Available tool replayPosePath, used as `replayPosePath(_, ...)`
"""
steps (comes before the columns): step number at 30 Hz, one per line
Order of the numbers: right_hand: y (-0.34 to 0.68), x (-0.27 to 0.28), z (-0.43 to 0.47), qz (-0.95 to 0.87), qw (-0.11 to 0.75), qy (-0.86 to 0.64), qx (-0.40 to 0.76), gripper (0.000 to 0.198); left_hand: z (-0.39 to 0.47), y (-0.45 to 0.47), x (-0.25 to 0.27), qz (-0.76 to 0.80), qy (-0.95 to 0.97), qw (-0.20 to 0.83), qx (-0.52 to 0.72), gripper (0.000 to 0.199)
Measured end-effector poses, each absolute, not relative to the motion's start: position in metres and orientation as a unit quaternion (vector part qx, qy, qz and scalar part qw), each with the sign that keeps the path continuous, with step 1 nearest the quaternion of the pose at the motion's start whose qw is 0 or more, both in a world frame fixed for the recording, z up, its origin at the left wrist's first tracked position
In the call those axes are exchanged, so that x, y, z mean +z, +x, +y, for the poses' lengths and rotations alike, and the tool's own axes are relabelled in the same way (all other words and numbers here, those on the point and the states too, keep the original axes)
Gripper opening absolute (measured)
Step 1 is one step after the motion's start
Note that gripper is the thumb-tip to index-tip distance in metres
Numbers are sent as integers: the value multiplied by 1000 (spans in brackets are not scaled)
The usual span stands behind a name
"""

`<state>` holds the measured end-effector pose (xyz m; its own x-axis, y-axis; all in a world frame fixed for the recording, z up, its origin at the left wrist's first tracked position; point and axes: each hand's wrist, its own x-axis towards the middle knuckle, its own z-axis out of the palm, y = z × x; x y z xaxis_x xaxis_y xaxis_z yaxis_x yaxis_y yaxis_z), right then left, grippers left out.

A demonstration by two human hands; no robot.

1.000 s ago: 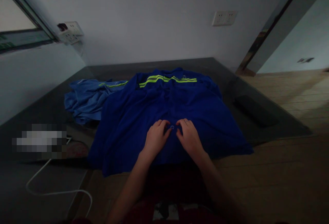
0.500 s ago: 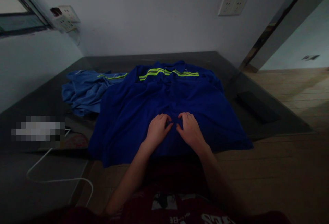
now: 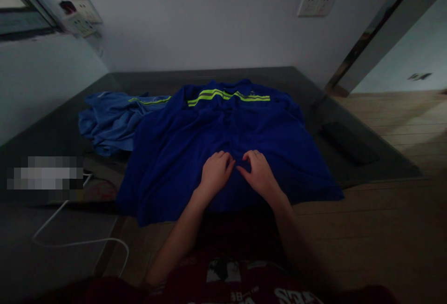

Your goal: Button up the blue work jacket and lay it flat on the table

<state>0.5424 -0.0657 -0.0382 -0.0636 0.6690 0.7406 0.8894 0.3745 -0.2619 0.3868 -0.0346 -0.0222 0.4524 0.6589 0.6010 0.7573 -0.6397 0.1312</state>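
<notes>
A dark blue collared shirt (image 3: 272,136) with yellow-green chest stripes lies spread on the dark tabletop, its collar toward the wall and its hem over the near edge. Over the lower middle of its front, my left hand (image 3: 217,171) is closed, with thumb and fingers pinching the cloth. My right hand (image 3: 260,173) faces it a short gap away, thumb and forefinger curled onto the shirt's front edge. What lies between the fingertips is small and dark. To the left, a crumpled lighter blue garment (image 3: 108,122) with a yellow-green line lies against the shirt.
A flat black object (image 3: 347,143) rests on the right of the dark table (image 3: 314,85). At left, a white cable (image 3: 80,243) hangs down from beside a blurred-out item (image 3: 45,173). Sockets (image 3: 317,4) are on the wall behind; wooden floor (image 3: 384,229) lies at right.
My left fingertips and thumb have drawn closer together, and both hands have shifted slightly on the shirt's front. The view has moved a little; the shirt lies as before.
</notes>
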Motion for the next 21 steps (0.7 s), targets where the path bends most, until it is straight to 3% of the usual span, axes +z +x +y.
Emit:
replayPosePath(9,542,-36,-63,-692,439,-560,-127,5,-34,383,-21,-396,-853,48,-337,27)
replayPosePath(16,542,-34,-64,-664,498,-551,-85,1,-33,384,-24,-394,-850,52,-346,12)
replayPosePath(21,544,-32,-68,-662,528,-532,-13,10,-33,380,-24,-380,-855,34,-352,7)
